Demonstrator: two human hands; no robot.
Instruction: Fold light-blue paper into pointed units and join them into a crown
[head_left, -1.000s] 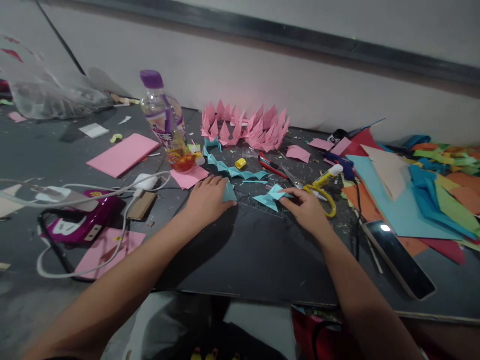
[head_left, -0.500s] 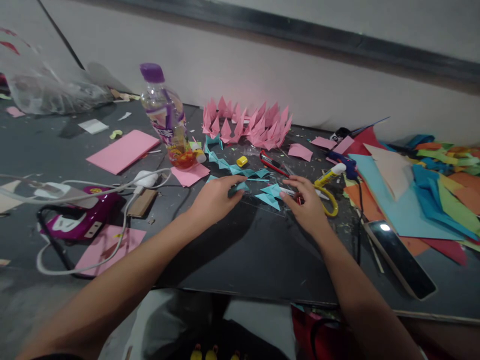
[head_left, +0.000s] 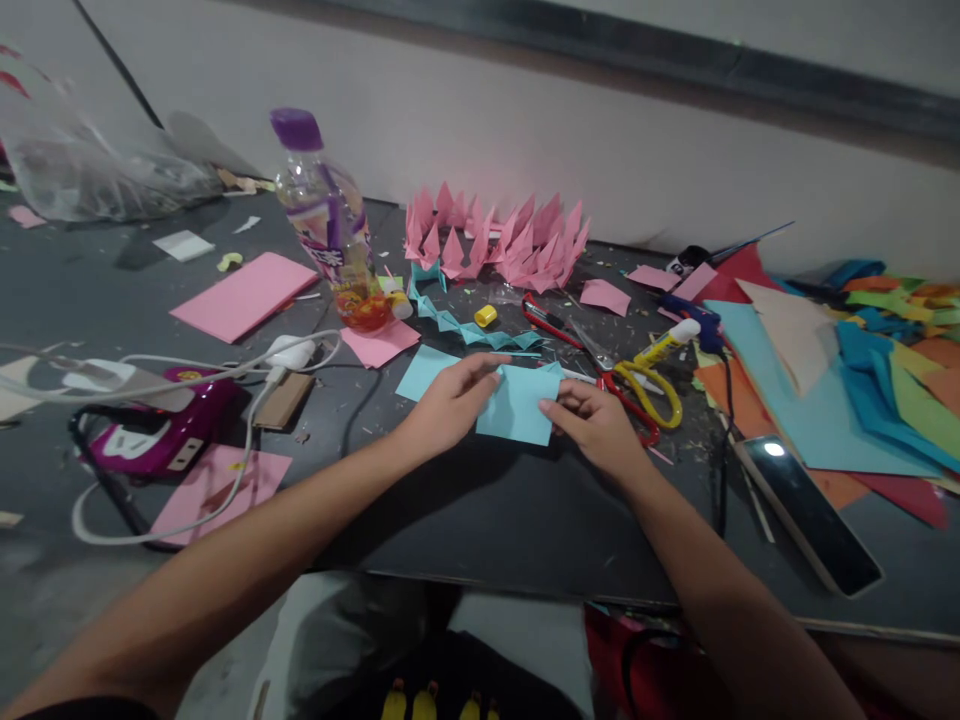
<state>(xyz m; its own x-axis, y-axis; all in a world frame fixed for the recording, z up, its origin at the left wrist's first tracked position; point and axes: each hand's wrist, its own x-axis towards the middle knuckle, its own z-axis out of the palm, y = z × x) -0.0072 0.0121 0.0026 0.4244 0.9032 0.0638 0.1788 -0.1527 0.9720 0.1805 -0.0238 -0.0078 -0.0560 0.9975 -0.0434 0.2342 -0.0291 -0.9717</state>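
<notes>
A light-blue sheet of paper (head_left: pixel 519 405) is held up between my two hands above the dark table. My left hand (head_left: pixel 450 405) pinches its upper left side. My right hand (head_left: pixel 592 425) grips its right edge, thumb in front and fingers behind. Another light-blue paper (head_left: pixel 427 373) lies flat just left of my left hand. Behind the held sheet runs a chain of folded blue paper pieces (head_left: pixel 465 328). Scissors with red handles (head_left: pixel 641 410) and yellow-handled scissors (head_left: pixel 664 395) lie to the right of my right hand.
Folded pink paper pieces (head_left: pixel 495 245) stand in a ring near the wall. A purple-capped bottle (head_left: pixel 330 225) stands left of them. A glue gun (head_left: pixel 694 322), a phone (head_left: pixel 814 515) and coloured paper (head_left: pixel 795 390) lie right. A magenta device (head_left: pixel 161 430) with cables lies left.
The small folded blue pieces that were by my hands no longer show there. Both hands now hold a flat light-blue sheet between them, and the red scissor handles are more visible.
</notes>
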